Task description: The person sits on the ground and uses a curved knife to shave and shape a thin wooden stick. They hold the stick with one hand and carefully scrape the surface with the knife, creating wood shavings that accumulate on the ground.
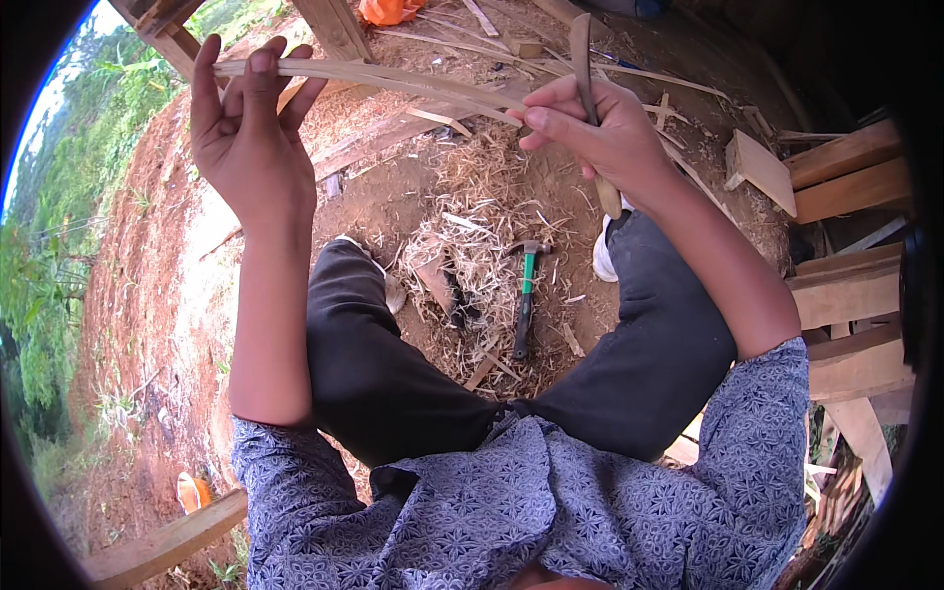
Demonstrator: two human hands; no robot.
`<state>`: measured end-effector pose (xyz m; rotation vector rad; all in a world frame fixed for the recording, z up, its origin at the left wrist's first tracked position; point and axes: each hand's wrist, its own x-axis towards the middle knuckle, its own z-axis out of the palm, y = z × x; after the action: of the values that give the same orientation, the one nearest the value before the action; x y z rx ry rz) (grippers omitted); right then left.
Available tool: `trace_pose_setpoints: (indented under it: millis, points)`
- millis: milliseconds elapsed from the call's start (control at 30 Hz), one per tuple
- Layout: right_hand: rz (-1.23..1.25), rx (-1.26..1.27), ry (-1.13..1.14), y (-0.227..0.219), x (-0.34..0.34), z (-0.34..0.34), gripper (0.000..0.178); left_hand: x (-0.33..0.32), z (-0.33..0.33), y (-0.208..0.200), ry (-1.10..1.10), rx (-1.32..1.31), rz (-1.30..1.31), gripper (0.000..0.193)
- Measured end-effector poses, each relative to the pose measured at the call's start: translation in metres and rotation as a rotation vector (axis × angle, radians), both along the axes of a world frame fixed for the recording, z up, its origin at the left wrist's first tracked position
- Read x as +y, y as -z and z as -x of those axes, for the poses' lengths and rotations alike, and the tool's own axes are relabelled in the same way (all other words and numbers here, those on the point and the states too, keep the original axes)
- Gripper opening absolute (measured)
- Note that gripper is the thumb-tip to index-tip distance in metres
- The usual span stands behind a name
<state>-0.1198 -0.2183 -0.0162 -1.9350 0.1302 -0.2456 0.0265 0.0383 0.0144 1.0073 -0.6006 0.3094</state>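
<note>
below the left hand (251,147) and the right hand (610,133) there is open room down to the shaving-strewn ground (372,205), with stacked timber (848,290) beyond the right hand's outer side and a hammer (527,295) lying beneath. the thin, pale, slightly bowed strips (364,72) span from the left hand's pinch to the right hand's fingers, which also grip a narrow knife (581,59).

The right hand (615,128) hides the middle of the knife (582,74). The thumb of the left hand (258,147) covers part of the wooden strips (393,75). Right of that hand, the upper edge cuts off an orange thing (388,11). Below the right hand, trousers (659,324) partly hide a shoe (603,256).
</note>
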Motion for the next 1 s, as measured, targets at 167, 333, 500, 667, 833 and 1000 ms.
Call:
trace_pose_setpoints:
  millis: [167,333,500,667,833,1000]
  points:
    - [-0.260,-0.234,-0.064,0.016,0.007,-0.007,0.034,0.000,-0.004,0.001,-0.020,0.030,-0.037,0.049]
    - [-0.065,-0.170,0.017,0.012,0.009,-0.012,0.030,-0.003,-0.008,0.001,-0.009,0.094,-0.024,0.051]
    - [-0.065,-0.157,0.039,0.008,0.009,-0.013,0.024,0.000,-0.008,0.002,0.011,0.094,-0.018,0.060]
    - [-0.026,-0.149,-0.005,0.006,0.007,-0.013,0.022,-0.001,-0.010,0.005,0.031,0.123,0.063,0.062]
    - [-0.087,-0.129,-0.024,0.006,0.007,-0.013,0.021,-0.005,-0.015,0.010,0.271,0.107,0.067,0.060]
    - [-0.150,-0.118,-0.054,0.004,0.012,-0.015,0.022,-0.030,0.021,0.022,0.444,0.108,-0.533,0.039]
